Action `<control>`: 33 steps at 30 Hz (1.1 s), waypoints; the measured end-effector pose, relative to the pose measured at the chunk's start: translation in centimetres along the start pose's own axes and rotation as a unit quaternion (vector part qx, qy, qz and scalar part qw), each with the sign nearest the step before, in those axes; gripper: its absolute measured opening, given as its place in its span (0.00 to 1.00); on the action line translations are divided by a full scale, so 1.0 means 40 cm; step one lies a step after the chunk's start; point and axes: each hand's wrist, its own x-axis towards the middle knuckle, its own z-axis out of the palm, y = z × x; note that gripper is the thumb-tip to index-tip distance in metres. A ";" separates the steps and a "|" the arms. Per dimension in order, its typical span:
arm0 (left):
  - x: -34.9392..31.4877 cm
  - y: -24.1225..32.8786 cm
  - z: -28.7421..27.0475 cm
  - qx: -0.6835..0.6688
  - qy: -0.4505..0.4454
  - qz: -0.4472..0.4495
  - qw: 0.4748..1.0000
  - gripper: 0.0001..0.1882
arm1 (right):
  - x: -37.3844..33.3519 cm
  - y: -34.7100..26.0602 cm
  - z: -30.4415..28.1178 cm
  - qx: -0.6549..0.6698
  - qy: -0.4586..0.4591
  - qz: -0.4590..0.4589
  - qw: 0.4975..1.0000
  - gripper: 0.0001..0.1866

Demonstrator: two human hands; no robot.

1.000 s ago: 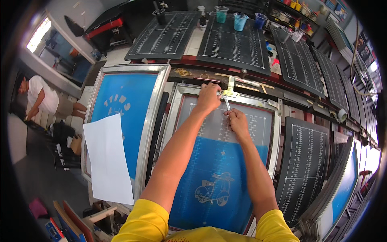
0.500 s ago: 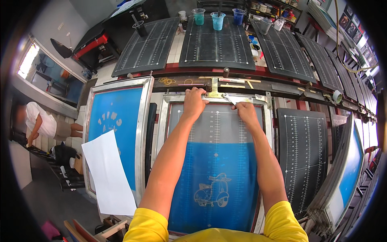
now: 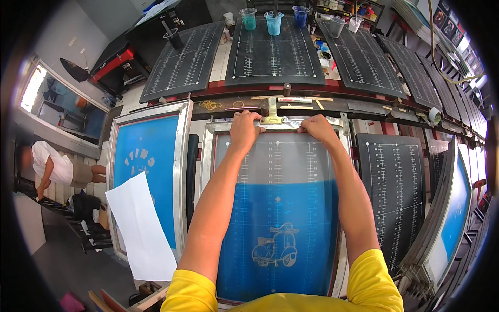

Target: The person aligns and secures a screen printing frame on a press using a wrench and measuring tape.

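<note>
Screen frame (image 3: 207,156) ctr, clamp (image 3: 274,120) at its 12 o'clock: R hand (image 3: 319,128) grips wrench (image 3: 292,124) there, L hand (image 3: 245,127) beside clamp, can't tell if gripping. White paper (image 3: 143,229) at 8 partly covers 2nd screen (image 3: 166,156); black board (image 3: 392,187) at 3. Clear cups (image 3: 273,25) nr 12 hold teal, lt-blue (+ dark stick), dk-blue liquid.

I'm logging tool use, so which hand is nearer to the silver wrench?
The right. The right hand holds the right end of the wrench; the left hand is farther left, at the opposite end of the metal bracket, apart from the wrench.
</note>
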 end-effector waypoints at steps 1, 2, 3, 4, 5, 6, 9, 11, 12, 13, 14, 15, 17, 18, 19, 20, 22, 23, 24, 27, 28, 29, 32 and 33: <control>-0.003 -0.007 0.000 -0.001 0.011 0.006 1.000 0.21 | 0.000 -0.014 0.002 0.000 -0.011 0.019 1.000 0.14; -0.006 -0.013 0.001 -0.002 0.023 0.013 1.000 0.20 | -0.001 -0.024 0.006 0.000 -0.021 0.038 0.999 0.14; -0.008 -0.019 0.002 -0.003 0.034 0.020 0.999 0.20 | -0.004 -0.022 0.016 0.008 -0.017 0.039 0.999 0.14; -0.008 -0.022 0.002 -0.005 0.028 0.020 0.999 0.20 | -0.011 -0.010 0.024 0.013 -0.011 0.042 0.999 0.14; -0.007 -0.026 0.000 -0.007 0.021 0.020 1.000 0.20 | -0.018 0.003 0.034 0.018 -0.005 0.044 0.999 0.14; -0.005 -0.029 0.000 -0.008 0.015 0.020 1.000 0.21 | -0.025 0.014 0.052 0.043 0.004 0.048 0.998 0.14; -0.005 -0.023 0.004 -0.008 0.027 0.026 0.999 0.21 | -0.053 0.024 0.100 0.129 0.019 0.086 0.988 0.15; -0.006 -0.022 0.001 -0.011 0.029 0.024 0.999 0.20 | -0.066 0.007 0.121 0.162 0.044 0.130 0.977 0.15; -0.007 -0.023 -0.001 -0.013 0.029 0.023 0.999 0.19 | -0.073 -0.001 0.134 0.178 0.056 0.152 0.971 0.15; -0.004 -0.021 0.000 -0.008 0.028 0.018 0.999 0.19 | -0.079 -0.005 0.149 0.179 0.082 0.143 0.970 0.15; 0.000 -0.019 0.002 -0.004 0.027 0.013 1.000 0.19 | -0.084 -0.006 0.167 0.181 0.107 0.134 0.968 0.15; 0.002 -0.017 0.004 0.000 0.025 0.008 1.000 0.19 | -0.087 -0.003 0.177 0.182 0.132 0.124 0.966 0.14; 0.004 -0.012 0.004 -0.012 0.011 0.009 1.000 0.19 | -0.085 0.014 0.168 0.165 0.121 0.099 0.974 0.15; 0.004 -0.008 0.006 -0.019 0.003 0.010 1.000 0.20 | -0.084 0.025 0.157 0.156 0.117 0.086 0.977 0.15; 0.000 -0.017 0.002 -0.010 0.006 0.013 1.000 0.20 | -0.090 0.014 0.147 0.127 0.116 0.065 0.983 0.15; -0.005 -0.026 -0.001 -0.001 0.008 0.016 1.000 0.21 | -0.096 0.004 0.130 0.098 0.115 0.044 0.988 0.15; -0.006 -0.034 -0.006 0.010 0.010 0.019 1.000 0.21 | -0.109 -0.023 0.116 0.066 0.102 0.015 0.993 0.15; -0.004 -0.033 -0.007 0.012 0.010 0.019 1.000 0.21 | -0.116 -0.041 0.116 0.063 0.088 0.008 0.994 0.15; -0.005 -0.034 -0.009 0.015 0.009 0.019 1.000 0.22 | -0.117 -0.050 0.119 0.061 0.073 0.000 0.996 0.15; -0.003 -0.023 0.000 0.008 0.011 0.020 1.000 0.21 | -0.077 -0.044 0.130 0.044 0.021 0.004 0.999 0.15; -0.003 -0.018 -0.002 0.009 0.008 0.019 1.000 0.21 | -0.062 -0.039 0.136 0.049 0.014 0.001 0.999 0.15; -0.004 -0.014 -0.004 0.009 0.005 0.018 1.000 0.20 | -0.047 -0.033 0.142 0.055 0.008 -0.003 0.998 0.15; -0.006 -0.012 -0.009 0.005 0.004 0.021 1.000 0.20 | -0.012 -0.032 0.145 0.064 -0.021 0.018 0.998 0.15; -0.005 -0.012 -0.009 0.002 0.005 0.023 1.000 0.20 | -0.003 -0.034 0.144 0.065 -0.031 0.031 0.997 0.15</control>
